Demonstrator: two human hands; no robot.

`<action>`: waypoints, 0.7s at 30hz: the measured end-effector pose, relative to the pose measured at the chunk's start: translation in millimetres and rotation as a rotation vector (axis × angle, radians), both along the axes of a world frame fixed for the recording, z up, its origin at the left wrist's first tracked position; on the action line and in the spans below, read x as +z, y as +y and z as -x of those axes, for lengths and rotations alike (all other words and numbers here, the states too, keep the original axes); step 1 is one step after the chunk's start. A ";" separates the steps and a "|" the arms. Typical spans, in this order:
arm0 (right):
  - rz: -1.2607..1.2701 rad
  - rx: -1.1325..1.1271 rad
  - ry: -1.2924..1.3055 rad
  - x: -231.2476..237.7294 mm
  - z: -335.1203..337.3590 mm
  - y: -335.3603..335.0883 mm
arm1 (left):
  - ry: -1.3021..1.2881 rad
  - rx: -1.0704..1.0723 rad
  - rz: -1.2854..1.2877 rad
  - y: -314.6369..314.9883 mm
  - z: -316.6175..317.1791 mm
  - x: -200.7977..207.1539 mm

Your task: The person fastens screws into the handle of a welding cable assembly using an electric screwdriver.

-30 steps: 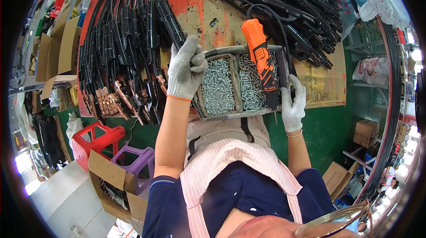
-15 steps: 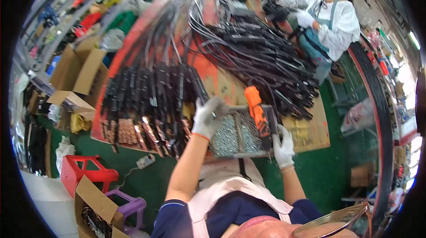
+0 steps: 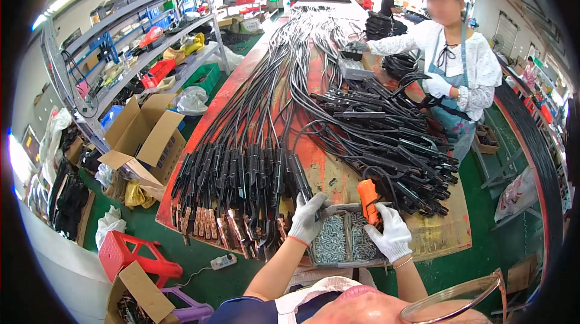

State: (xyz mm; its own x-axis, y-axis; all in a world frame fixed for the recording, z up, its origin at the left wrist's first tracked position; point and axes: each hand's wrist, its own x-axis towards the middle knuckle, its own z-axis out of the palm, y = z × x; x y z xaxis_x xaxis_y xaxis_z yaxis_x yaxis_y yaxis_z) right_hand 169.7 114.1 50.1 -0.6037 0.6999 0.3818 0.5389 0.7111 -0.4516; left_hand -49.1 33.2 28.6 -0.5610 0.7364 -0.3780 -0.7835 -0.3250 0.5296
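Note:
My left hand (image 3: 309, 220), in a grey-white glove, is closed on the lower end of a black cable handle (image 3: 298, 174) at the right edge of a row of similar handles (image 3: 241, 164). My right hand (image 3: 389, 233), gloved too, wraps round an orange-and-black power screwdriver (image 3: 367, 194); its lower part is hidden by the hand. Between and beneath my hands sits a two-compartment box (image 3: 361, 262) full of small silvery screws (image 3: 332, 238). Copper-coloured ends (image 3: 208, 224) stick out of the handles at the table's near edge.
Long black cables (image 3: 284, 88) run up the red table (image 3: 202, 121). More black handles (image 3: 399, 136) are heaped on the right. A co-worker (image 3: 450, 64) stands at the far right side. Shelves (image 3: 139, 40), a cardboard box (image 3: 145, 136) and a red stool (image 3: 130, 257) line the left.
The view has tilted up, showing more of the room. My right hand has gone from beside the power screwdriver to a grip round it. My left hand stays on the black cable handle.

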 end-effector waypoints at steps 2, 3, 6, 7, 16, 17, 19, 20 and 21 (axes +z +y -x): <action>0.075 -0.059 -0.068 2.2 2.2 -2.2 | -0.040 -0.015 0.053 -3.4 -4.3 8.1; 0.136 -0.112 -0.133 2.8 5.2 1.0 | -0.077 -0.023 0.094 -1.2 -3.5 9.6; 0.406 -0.198 -0.220 20.3 25.0 11.0 | -0.037 -0.085 0.060 0.8 4.5 1.4; 0.440 -0.209 -0.242 24.3 28.4 12.6 | 0.001 -0.122 0.032 -0.9 7.1 -1.4; 1.086 0.448 1.469 37.9 18.0 46.1 | -0.405 -0.069 -0.325 -7.1 11.8 1.0; 0.923 0.311 1.573 49.2 28.6 39.8 | -0.429 -0.061 -0.303 -12.2 12.1 -4.7; 0.928 0.242 1.679 52.4 18.9 34.8 | -0.454 -0.052 -0.367 -25.2 15.4 -14.9; 1.073 0.487 1.784 46.3 5.3 40.7 | -0.388 -0.044 -0.330 -27.0 16.3 -14.2; 1.210 0.747 1.875 47.1 1.5 42.3 | -0.391 -0.047 -0.328 -28.4 13.9 -14.5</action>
State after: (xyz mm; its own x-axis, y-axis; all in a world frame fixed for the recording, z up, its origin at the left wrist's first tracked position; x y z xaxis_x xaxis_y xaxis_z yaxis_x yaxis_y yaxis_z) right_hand 168.2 156.3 97.3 -0.3836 0.8537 0.3521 -0.9233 -0.3461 -0.1667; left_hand -63.0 4.8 14.1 -0.3872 0.8727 -0.2976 -0.9204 -0.3846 0.0697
